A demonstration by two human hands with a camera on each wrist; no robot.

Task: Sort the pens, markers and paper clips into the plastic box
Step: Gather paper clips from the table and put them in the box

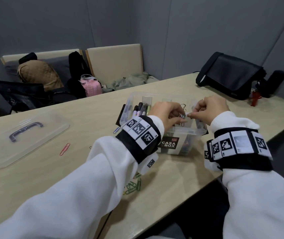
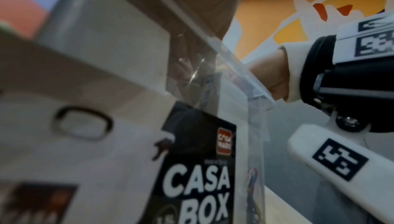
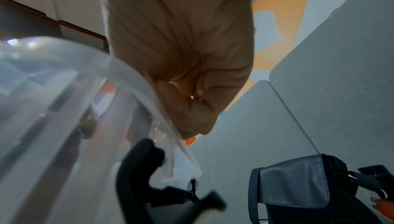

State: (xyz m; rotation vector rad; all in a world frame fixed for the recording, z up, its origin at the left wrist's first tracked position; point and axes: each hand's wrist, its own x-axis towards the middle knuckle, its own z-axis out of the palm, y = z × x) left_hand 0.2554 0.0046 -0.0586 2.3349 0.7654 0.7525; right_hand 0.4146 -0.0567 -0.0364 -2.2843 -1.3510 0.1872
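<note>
A clear plastic box point(image 1: 187, 133) with a black "CASA BOX" label stands mid-table. Several pens and markers point(image 1: 140, 108) lie in its left compartment. Both hands hover over the right side of the box. My left hand point(image 1: 177, 118) and right hand point(image 1: 192, 115) meet fingertip to fingertip and pinch a small clump of silver paper clips point(image 1: 182, 115) between them. In the right wrist view the right hand point(image 3: 183, 69) is curled tight above the box rim point(image 3: 132, 82). The left wrist view shows the box label point(image 2: 196, 185) close up; the fingers are blurred behind the plastic.
Loose on the table lie a red paper clip point(image 1: 64, 149), a blue one point(image 1: 116, 131) and a pile of green ones point(image 1: 134, 185) near the left sleeve. The box lid point(image 1: 29, 135) lies at the left. A black bag point(image 1: 230, 75) sits at the far right.
</note>
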